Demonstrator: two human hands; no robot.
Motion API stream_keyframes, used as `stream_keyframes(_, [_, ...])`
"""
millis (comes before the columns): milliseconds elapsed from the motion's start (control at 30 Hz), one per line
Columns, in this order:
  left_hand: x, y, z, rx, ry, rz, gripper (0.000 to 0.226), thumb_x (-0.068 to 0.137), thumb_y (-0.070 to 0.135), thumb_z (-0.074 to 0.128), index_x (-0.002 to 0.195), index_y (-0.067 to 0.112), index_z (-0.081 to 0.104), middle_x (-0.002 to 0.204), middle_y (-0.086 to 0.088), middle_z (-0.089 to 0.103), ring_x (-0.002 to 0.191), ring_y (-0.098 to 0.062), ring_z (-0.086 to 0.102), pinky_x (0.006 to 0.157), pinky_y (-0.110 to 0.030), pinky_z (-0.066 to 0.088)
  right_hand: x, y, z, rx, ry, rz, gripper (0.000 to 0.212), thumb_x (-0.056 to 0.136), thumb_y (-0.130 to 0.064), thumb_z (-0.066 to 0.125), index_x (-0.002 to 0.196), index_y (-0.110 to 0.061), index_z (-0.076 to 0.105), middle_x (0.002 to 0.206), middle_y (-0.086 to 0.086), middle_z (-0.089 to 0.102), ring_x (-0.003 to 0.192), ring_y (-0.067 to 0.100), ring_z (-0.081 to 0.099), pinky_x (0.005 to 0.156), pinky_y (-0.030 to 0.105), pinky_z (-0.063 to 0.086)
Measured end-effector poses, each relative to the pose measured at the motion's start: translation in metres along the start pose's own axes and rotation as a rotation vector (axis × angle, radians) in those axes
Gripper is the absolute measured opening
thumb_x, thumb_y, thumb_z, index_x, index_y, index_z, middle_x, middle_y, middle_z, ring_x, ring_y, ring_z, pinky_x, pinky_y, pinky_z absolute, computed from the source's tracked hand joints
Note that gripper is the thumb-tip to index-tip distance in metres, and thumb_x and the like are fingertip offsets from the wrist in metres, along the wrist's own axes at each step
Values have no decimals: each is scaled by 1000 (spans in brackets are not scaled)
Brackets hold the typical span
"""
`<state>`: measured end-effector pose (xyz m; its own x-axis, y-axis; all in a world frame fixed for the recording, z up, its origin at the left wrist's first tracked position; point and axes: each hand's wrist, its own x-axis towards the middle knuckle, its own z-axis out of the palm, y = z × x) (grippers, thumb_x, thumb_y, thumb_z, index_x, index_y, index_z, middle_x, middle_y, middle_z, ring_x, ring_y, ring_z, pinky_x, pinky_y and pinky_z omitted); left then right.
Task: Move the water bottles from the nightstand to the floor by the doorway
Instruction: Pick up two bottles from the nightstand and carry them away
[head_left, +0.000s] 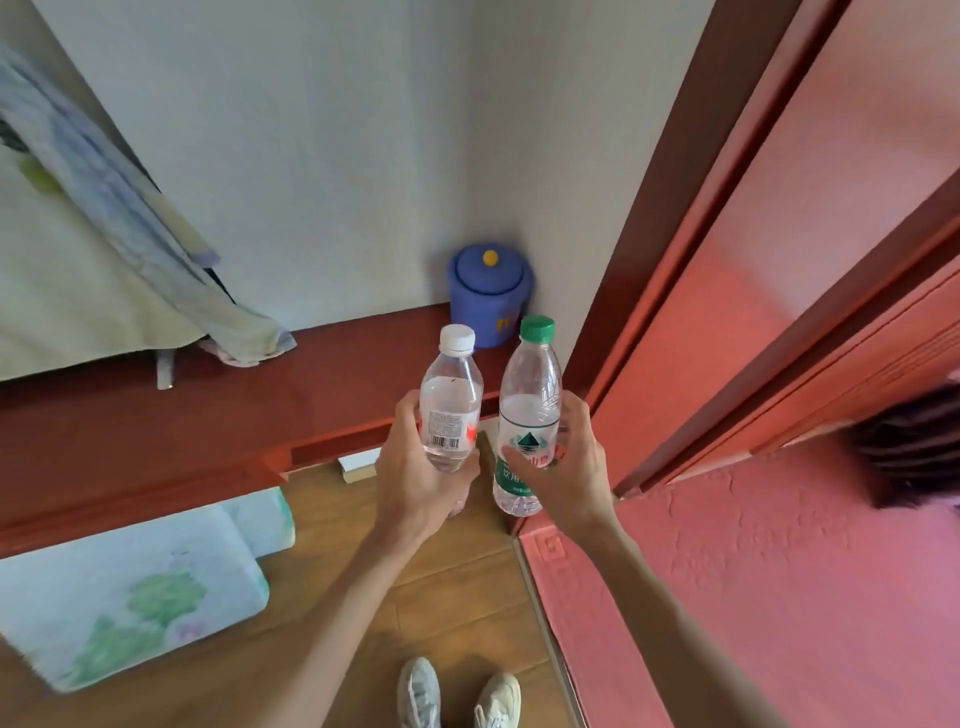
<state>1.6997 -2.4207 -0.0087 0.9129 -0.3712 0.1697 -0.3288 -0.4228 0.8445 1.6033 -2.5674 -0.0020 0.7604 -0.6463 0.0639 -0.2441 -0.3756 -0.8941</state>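
**Two bottles, one in each hand: a slip or a knock is the risk**

The fingers (407, 415) of the left hand (415, 467) curl round the lower body of the white-capped bottle (451, 410). Those of the right hand (566, 467) wrap the label of the green-capped bottle (530, 405), with the thumb across its front. Both bottles are off the red surface (311, 374) and held upright in the air, just in front of its edge and above the wooden floor (441, 571). They are close together but apart.

Each bottle looks thin-walled and partly filled. Squeezing may buckle the plastic, and a loose hold low on the body may let the top tip outward, more so with the taller green-capped one. Lowering both at once puts the hands close together, so the bottles may clash, or one may fall while the other is being released.

The door frame (649, 260) stands just to the right, and a swing that way may strike it. The shoes (420, 691) are near the likely landing spot, so a step may kick a bottle over. The blue pot (488, 296) in the corner looks far enough back to be safe.
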Motion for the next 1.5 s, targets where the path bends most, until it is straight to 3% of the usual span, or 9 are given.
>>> stream_keyframes(367, [-5, -83, 20, 26, -49, -67, 76, 64, 29, 87, 128, 31, 45, 105, 19, 62, 91, 0, 62, 72, -20, 53, 9, 60, 61, -31, -70, 88, 74, 69, -20, 86, 128, -22, 42, 103, -31, 56, 91, -21, 54, 68, 2, 44])
stream_keyframes(467, [-12, -110, 29, 40, -77, -80, 78, 65, 34, 88, 132, 27, 48, 111, 19, 64, 93, 3, 61, 76, -14, 51, 8, 80, 76, -53, -78, 132, 75, 68, -22, 87, 127, -24, 42, 103, -32, 56, 96, -16, 56, 75, 17, 53])
stream_keyframes(567, [-19, -135, 40, 53, -85, -123, 80, 64, 38, 88, 133, 25, 50, 112, 15, 67, 92, -1, 64, 78, -21, 53, 6, 102, 94, -64, -76, 180, 75, 67, -25, 87, 126, -28, 41, 104, -32, 58, 100, -5, 60, 83, 37, 57])
stream_keyframes(667, [-22, -159, 51, 27, -91, -167, 75, 66, 44, 86, 130, 28, 50, 108, 16, 67, 91, 0, 63, 76, -23, 54, 4, 125, 111, -83, -78, 193, 75, 65, -28, 88, 124, -28, 42, 106, -30, 59, 99, 4, 64, 83, 45, 57])
stream_keyframes(767, [-28, -187, 62, -25, -91, -218, 68, 67, 49, 84, 123, 31, 50, 108, 18, 65, 93, 8, 61, 77, -13, 50, 1, 152, 129, -84, -63, 201, 75, 62, -23, 90, 122, -24, 44, 107, -38, 55, 98, -2, 63, 80, 42, 58])
stream_keyframes(933, [-36, -240, 88, -47, -73, -268, 81, 62, 59, 78, 126, 16, 54, 111, 11, 67, 95, 0, 62, 80, -21, 53, -4, 203, 159, -66, -82, 222, 78, 61, -19, 91, 120, -30, 41, 109, -43, 52, 102, -8, 60, 81, 40, 59])
stream_keyframes(1100, [-41, -287, 123, 0, -22, -316, 74, 56, 39, 91, 118, 15, 58, 102, 13, 65, 87, 3, 55, 73, 0, 39, -10, 264, 188, -60, -120, 258, 77, 62, -24, 90, 120, -32, 40, 111, -33, 56, 103, 0, 63, 82, 40, 59])
stream_keyframes(1267, [-49, -347, 172, 58, -41, -319, 77, 54, 33, 93, 118, 18, 54, 104, 6, 67, 90, -14, 61, 75, -26, 49, -6, 335, 216, -92, -134, 228, 76, 63, -31, 88, 122, -24, 40, 110, -24, 56, 99, 7, 63, 81, 42, 58])
stream_keyframes(1500, [-56, -419, 244, 83, -11, -324, 83, 53, 41, 91, 120, 13, 51, 111, 0, 65, 95, -15, 59, 77, -22, 44, 14, 433, 244, -127, -135, 166, 77, 66, -31, 87, 123, -22, 36, 105, -37, 46, 94, 0, 58, 76, 39, 59])
